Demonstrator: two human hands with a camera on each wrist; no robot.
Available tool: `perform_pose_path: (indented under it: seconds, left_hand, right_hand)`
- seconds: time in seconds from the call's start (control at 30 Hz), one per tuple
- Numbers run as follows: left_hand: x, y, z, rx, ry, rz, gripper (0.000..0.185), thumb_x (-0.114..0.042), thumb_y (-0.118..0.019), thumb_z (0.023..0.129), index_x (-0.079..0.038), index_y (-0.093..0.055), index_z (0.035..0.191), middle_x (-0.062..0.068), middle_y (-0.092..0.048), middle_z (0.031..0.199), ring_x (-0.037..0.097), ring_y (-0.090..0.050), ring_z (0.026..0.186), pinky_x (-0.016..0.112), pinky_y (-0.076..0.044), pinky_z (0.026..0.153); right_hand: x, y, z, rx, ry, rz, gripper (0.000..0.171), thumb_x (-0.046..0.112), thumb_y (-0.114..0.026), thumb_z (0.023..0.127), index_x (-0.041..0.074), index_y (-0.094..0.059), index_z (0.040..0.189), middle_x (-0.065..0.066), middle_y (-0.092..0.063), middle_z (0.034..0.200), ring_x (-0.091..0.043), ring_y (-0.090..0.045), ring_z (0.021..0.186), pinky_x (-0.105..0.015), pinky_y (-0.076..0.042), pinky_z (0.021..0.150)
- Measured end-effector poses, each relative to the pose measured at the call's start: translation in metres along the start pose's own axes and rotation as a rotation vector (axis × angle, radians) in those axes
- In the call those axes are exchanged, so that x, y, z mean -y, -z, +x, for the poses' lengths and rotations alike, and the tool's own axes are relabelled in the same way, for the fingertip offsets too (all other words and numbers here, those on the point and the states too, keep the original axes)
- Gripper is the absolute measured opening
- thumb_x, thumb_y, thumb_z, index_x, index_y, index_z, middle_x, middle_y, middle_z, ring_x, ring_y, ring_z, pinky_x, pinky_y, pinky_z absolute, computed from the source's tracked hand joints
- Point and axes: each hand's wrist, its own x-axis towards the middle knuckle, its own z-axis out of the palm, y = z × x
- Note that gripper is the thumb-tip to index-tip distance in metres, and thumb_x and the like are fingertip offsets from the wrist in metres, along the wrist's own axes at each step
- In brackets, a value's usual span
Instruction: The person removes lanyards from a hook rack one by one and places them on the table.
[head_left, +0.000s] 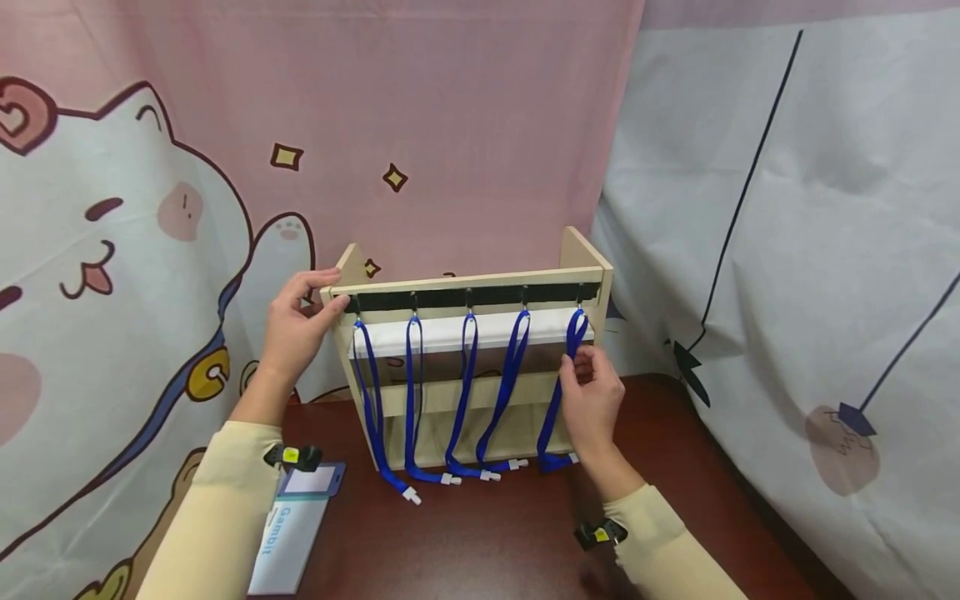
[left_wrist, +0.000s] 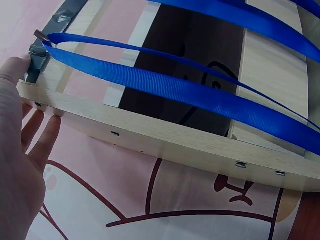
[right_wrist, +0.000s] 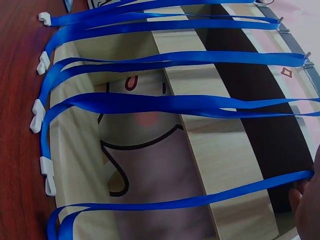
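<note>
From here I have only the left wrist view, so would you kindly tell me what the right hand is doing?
Observer: In the head view, the right hand holds the rightmost blue lanyard, a little below its loop.
Operator: Thank you; I see only part of the row, so how many lanyards hang from the wooden rack altogether?
Observer: Five in all, side by side along the dark strip near the top.
</note>
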Motion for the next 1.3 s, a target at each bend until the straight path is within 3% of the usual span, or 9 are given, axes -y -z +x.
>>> perform_pose_path:
  seconds: [0.43,0.77,1.13,1.3]
  left_hand:
    - [0.001,0.0,-0.002,0.006,0.021,-0.012,0.031,0.0,-0.077,0.102,0.007,-0.072,0.132,0.02,-0.066,0.146,0.006,-0.06,0.126,0.014,-0.055,0.084]
    - [0.002,-0.001,0.0,0.015,0.021,-0.033,0.031,0.001,-0.076,0.102,0.007,-0.071,0.133,0.021,-0.065,0.146,0.006,-0.059,0.128,0.014,-0.055,0.084]
    - [0.0,0.001,0.001,0.024,0.016,-0.03,0.031,0.001,-0.076,0.103,0.008,-0.071,0.133,0.022,-0.065,0.146,0.008,-0.059,0.129,0.014,-0.056,0.087]
    - [0.005,0.002,0.001,0.023,0.013,-0.029,0.032,0.001,-0.076,0.102,0.007,-0.071,0.133,0.022,-0.065,0.146,0.007,-0.059,0.129,0.013,-0.056,0.087]
  right_hand:
    - [0.015,0.013,0.016,-0.043,0.057,0.038,0.004,-0.002,-0.078,0.099,-0.005,-0.078,0.102,-0.013,-0.076,0.088,-0.015,-0.062,0.074,-0.01,-0.049,0.067]
    - [0.072,0.029,0.044,-0.063,0.123,0.08,0.003,-0.011,-0.073,0.098,-0.014,-0.074,0.099,-0.024,-0.071,0.084,-0.018,-0.058,0.072,-0.013,-0.044,0.067]
    - [0.084,0.051,0.078,-0.017,0.087,0.09,0.006,-0.004,-0.072,0.102,-0.01,-0.075,0.103,-0.018,-0.071,0.086,-0.013,-0.056,0.071,-0.016,-0.044,0.064]
    - [0.088,0.062,0.092,-0.035,0.044,0.106,0.004,-0.004,-0.072,0.101,-0.007,-0.075,0.101,-0.006,-0.07,0.082,-0.007,-0.056,0.068,-0.017,-0.043,0.062]
